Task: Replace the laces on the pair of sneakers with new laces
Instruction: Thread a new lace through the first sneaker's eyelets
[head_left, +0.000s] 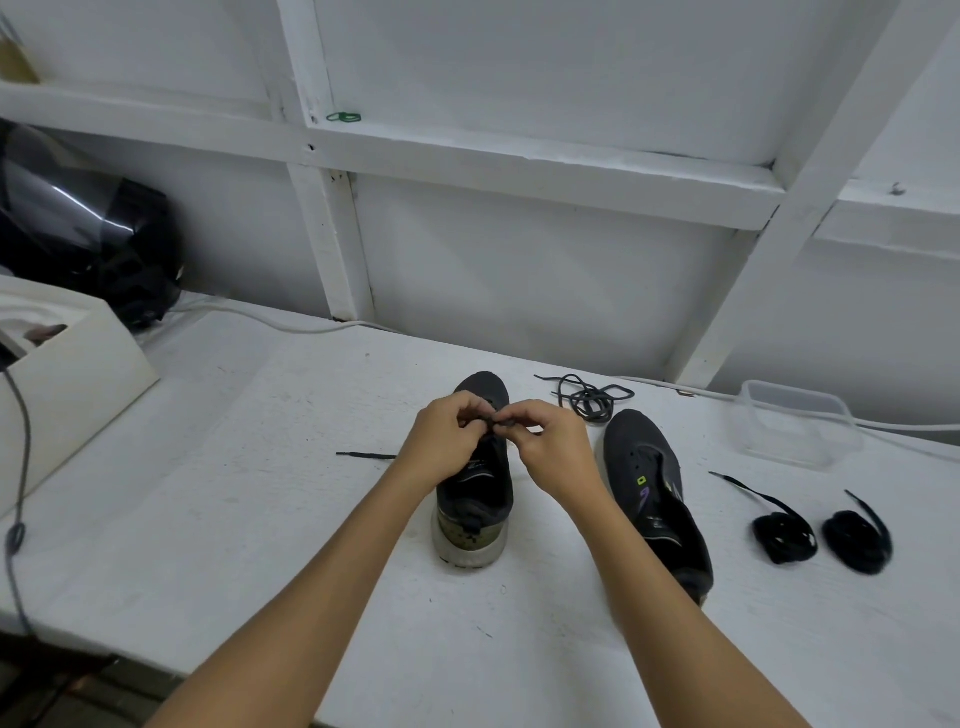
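My left hand (447, 441) and right hand (545, 441) meet over the middle sneaker (475, 499), fingers curled and pinching a dark lace (363, 455) just above its eyelets; one end of that lace trails out to the left across the white tabletop (260, 493). This shoe stands heel toward me, toe toward the wall. The second sneaker (654, 493) lies just to the right of my right forearm, with no lace in its eyelets. Behind it, near the tabletop's back edge, a loose grey lace (592, 397) lies tangled. Two coiled black laces (821, 535) sit well to the right, side by side, and a clear plastic container (800, 423) stands beyond them close to the back edge. To the left, a wide bare stretch of tabletop runs to a white box (78, 395) at the far left, with a black helmet (88, 244) behind it. A dark cable (18, 519) hangs along the left edge.
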